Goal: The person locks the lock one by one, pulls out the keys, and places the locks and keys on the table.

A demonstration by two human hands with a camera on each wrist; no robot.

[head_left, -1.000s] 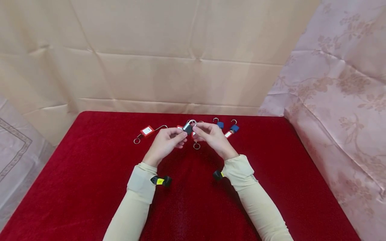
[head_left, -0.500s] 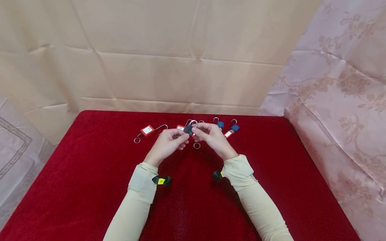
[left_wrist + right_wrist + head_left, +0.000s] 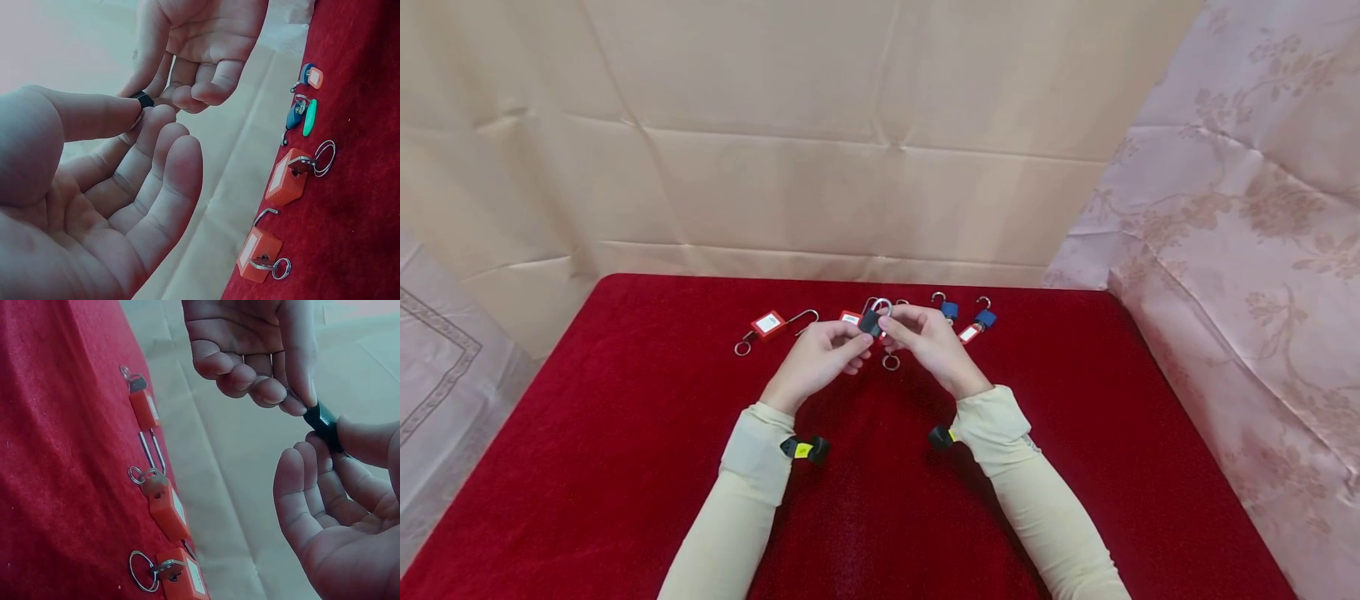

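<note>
A big table with a soft, fuzzy red cloth (image 3: 625,467) lies under both hands, and creased tan paper (image 3: 775,167) hangs behind it. The left hand (image 3: 816,354) and the right hand (image 3: 928,337) meet above the far middle of the cloth, each in a long cream sleeve. Between them they hold one small black padlock (image 3: 870,322) with a shiny round metal loop on top. The left thumb and finger pinch one end of it and the right thumb and fingers pinch the other, while the other fingers curl loosely; most of the lock is hidden by the fingertips. Just past the grip lie more little boxy padlocks: one red padlock (image 3: 767,323) off to the left with its thin hook swung open, and two blue padlocks (image 3: 966,314) off to the right. More red ones lie right behind the hands, partly hidden, so the head view cannot count them. A small key ring (image 3: 891,362) lies just below the grip.
</note>
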